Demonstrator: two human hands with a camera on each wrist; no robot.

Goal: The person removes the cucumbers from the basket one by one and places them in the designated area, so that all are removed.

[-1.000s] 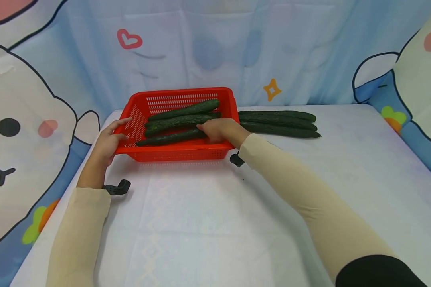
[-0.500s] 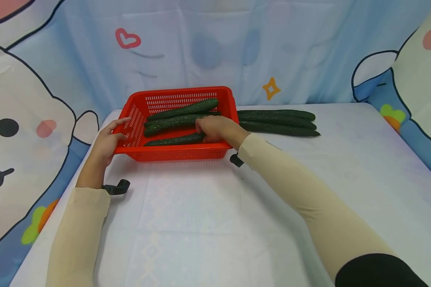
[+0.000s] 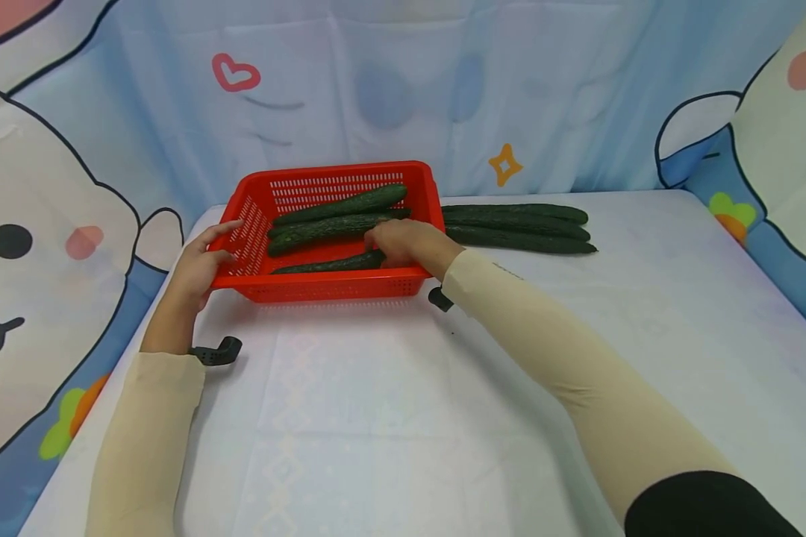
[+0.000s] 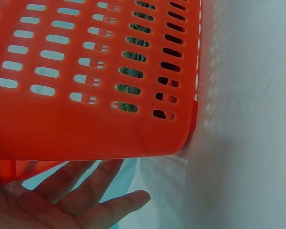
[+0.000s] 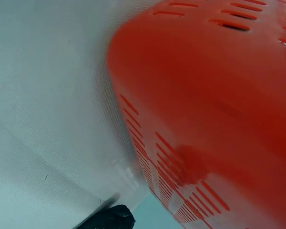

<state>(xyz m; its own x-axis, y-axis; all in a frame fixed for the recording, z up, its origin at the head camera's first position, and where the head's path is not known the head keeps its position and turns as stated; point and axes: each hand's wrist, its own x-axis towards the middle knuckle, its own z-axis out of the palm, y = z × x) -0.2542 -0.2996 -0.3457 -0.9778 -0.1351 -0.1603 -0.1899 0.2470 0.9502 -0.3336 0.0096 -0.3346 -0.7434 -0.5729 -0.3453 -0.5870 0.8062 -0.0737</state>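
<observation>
A red plastic basket (image 3: 322,287) with slotted walls stands at the back of the table. Three long green cucumbers lie in it: a rear cucumber (image 3: 349,203), a middle cucumber (image 3: 329,230) and a front cucumber (image 3: 325,265). My right hand (image 3: 406,242) reaches over the near right rim and grips the front cucumber's right end; its fingertips are partly hidden. At the left end, my left hand (image 3: 198,261) holds the rim, thumb and a finger over it. In the left wrist view, its other fingers (image 4: 100,183) extend below the rim, outside the wall.
Right of the basket, several cucumbers (image 3: 517,225) lie side by side on the white tablecloth (image 3: 349,418). A printed blue curtain (image 3: 403,89) hangs behind the table. Black wrist cameras, such as the left one (image 3: 218,351), sit on both wrists.
The front cucumber's left tip has shifted right and settled lower in the basket, with the right hand still on its right end. The left hand has stayed on the rim.
</observation>
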